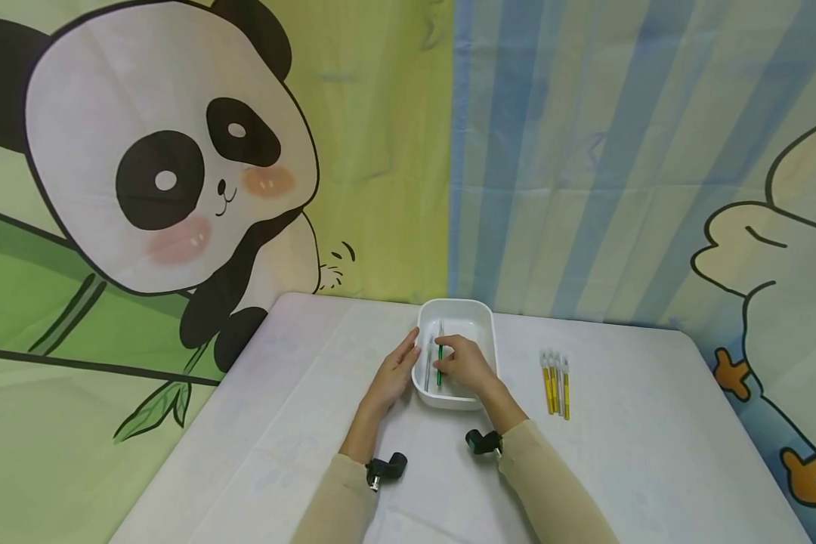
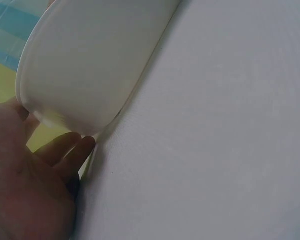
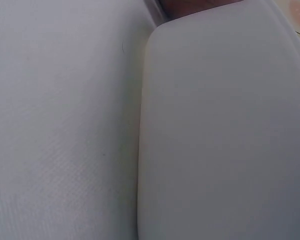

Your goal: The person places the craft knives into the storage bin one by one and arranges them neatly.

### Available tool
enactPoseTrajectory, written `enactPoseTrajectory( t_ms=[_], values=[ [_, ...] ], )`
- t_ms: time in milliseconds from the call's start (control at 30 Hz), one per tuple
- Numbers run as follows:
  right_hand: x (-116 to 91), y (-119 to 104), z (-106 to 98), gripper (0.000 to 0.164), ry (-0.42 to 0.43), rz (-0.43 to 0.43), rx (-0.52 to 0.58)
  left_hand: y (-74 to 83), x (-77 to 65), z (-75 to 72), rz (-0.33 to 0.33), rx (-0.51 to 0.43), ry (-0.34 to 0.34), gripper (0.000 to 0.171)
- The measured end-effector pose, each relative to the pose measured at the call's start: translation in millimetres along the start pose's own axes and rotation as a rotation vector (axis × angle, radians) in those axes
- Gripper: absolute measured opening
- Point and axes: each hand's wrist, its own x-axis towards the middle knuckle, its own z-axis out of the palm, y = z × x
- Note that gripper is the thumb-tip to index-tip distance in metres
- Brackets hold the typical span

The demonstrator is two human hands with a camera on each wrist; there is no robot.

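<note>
A white rectangular tray (image 1: 493,332) stands at the table's back edge. My left hand (image 1: 389,380) rests along its left side, fingers mostly straight. In the left wrist view, the fingertips of that left hand (image 2: 30,175) meet the outer wall of the tray (image 2: 90,60). Over the inside of the tray, my right hand (image 1: 465,365) pinches a slim green pen-like tool (image 1: 439,378) with a pale, narrow tip pointing away. A thin silvery tool (image 1: 428,369) lies left of it, lengthwise. The right wrist view is mostly filled by the tray's side (image 3: 220,125), hiding the pinch.
Several slim tools with yellow and silvery handles and pale tips (image 1: 555,384) lie side by side on the table, right of the tray. The white-covered table (image 1: 299,423) ends at a printed curtain (image 1: 381,151) behind. A small black camera (image 1: 386,468) sits at my left wrist.
</note>
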Motion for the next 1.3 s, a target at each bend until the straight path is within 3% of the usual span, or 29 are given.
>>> enactPoseTrajectory(
  t_ms=[800, 1300],
  values=[
    [2.1, 0.2, 2.6, 0.057, -0.117, 0.004, -0.074, -0.6, 0.6, -0.5, -0.033, 0.009, -0.008, 0.053],
    [2.1, 0.1, 3.6, 0.059, -0.118, 0.011, -0.114, -0.2, 0.4, -0.5, -0.036, 0.022, -0.006, 0.053]
  ],
)
